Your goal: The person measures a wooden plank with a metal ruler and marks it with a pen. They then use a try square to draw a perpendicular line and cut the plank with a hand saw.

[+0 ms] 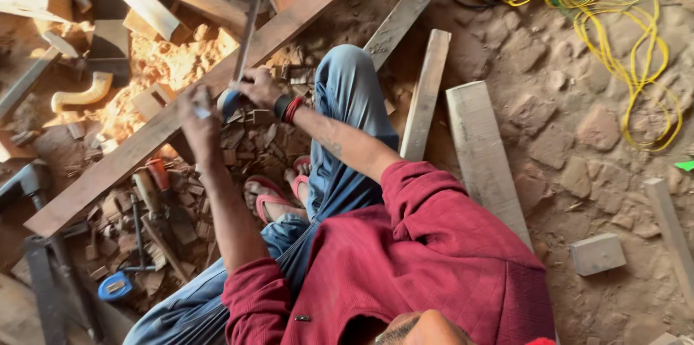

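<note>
Red sleeve (405,258), perhaps sawdust-strewn stone floor (578,150).

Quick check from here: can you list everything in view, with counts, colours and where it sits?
long plank: one, reddish brown, diagonal across the floor under both hands
metal rod: one, grey, rising from the right hand
loose boards: several, pale, right of the knees
wood block: one, pale, lower right
cable: tangle, yellow, upper right
tape measure: one, blue, lower left
wood chips: heap, orange, upper left
sandals: two, red, on the feet
left hand: holds a small pale object
right hand: grips the rod
</note>
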